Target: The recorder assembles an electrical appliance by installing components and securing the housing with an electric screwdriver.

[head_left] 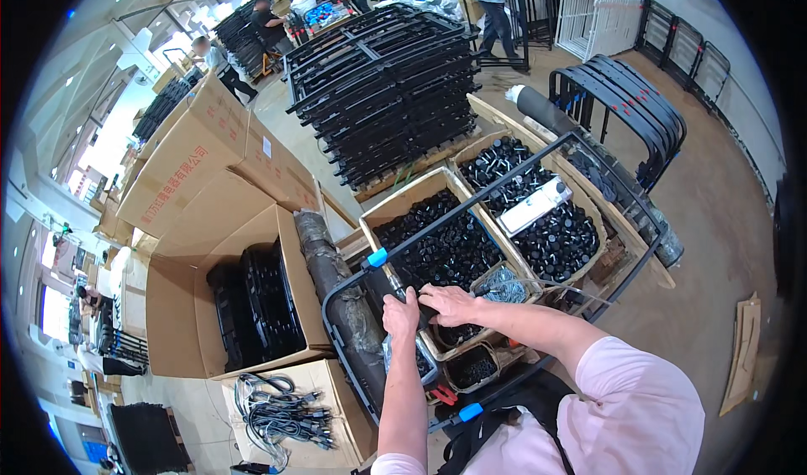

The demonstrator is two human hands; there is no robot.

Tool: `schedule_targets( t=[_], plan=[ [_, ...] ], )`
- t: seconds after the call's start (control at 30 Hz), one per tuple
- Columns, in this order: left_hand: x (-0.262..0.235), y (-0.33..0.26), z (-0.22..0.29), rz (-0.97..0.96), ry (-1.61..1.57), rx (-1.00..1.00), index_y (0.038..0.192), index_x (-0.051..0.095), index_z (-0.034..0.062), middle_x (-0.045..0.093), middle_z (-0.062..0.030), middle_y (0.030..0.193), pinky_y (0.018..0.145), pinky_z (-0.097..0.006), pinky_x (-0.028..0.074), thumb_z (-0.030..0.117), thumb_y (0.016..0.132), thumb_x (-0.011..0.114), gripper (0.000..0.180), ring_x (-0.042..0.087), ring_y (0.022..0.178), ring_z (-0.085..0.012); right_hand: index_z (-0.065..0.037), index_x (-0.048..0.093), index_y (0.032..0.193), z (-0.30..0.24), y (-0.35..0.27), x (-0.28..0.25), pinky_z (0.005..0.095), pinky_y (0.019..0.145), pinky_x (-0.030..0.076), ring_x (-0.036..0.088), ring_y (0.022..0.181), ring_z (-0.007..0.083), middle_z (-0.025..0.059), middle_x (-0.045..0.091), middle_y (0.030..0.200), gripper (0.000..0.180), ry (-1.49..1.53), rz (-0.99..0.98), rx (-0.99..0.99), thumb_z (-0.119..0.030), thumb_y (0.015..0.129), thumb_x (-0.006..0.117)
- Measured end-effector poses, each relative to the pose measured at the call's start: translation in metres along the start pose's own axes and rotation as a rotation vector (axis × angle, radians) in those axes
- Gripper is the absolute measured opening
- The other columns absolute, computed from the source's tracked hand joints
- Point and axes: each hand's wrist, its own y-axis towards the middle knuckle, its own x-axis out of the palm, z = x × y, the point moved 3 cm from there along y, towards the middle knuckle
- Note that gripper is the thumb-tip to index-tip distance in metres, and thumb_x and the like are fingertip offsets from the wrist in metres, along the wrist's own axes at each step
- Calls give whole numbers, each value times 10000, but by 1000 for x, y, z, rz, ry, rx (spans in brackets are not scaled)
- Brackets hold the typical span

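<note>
A black metal tube frame (471, 202) with blue tape bands lies tilted across open boxes in front of me. My left hand (400, 314) is closed around its near bar. My right hand (450, 301) rests just to the right on the same bar, fingers curled over it. Right under both hands is a small box of black parts (458, 334). A grey-wrapped roll (349, 307) lies along the frame's left side.
Two cardboard boxes of black round caps (450, 248) (555, 231) sit beyond the frame, one with a white packet (533, 206) on top. A large open carton (252, 298) holds black trays at left. Black cables (282, 412) lie on a box below. Stacked black frames (387, 80) and people stand farther back.
</note>
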Motion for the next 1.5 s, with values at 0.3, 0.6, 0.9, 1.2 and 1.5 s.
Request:
schedule_targets(
  t=[0.3,0.6,0.9,1.2,1.5],
  plan=[
    [5,-1,-8,-30,-17,9,1135,611,-45,717,-312,1133,961,-545,549,631,922,666,711,698,1083,-482,-36,598,1257,-3,-6,1,477,953,561,632,1191,374,154,580,1306,518,-6,12,-19,-224,815,792],
    [-4,-40,-16,-72,-133,34,1105,633,-63,710,-352,1091,964,-547,529,600,926,673,687,686,1073,-513,-25,549,1288,-25,-44,5,523,835,582,679,1048,417,190,583,1186,545,-43,19,-15,-243,830,746],
    [-15,-145,7,-359,-971,-101,1031,679,-9,686,-53,912,703,-330,530,398,1049,663,408,628,803,-139,-25,527,1354,-87,-149,-34,518,906,556,655,1100,408,183,572,1219,595,-15,118,34,-208,834,750],
    [4,-288,33,-427,-912,35,961,653,62,602,-3,836,630,-284,446,440,1056,649,390,540,701,-106,27,293,1615,-23,-304,-165,444,786,616,760,895,320,235,763,1071,914,276,405,848,-375,905,704],
    [20,-382,-9,-469,-961,-16,960,658,69,617,-1,850,680,-293,451,444,1061,637,390,548,755,-108,0,462,1536,81,-389,-276,455,865,581,737,939,369,207,761,1056,767,-57,665,788,-380,899,657]
  ],
)
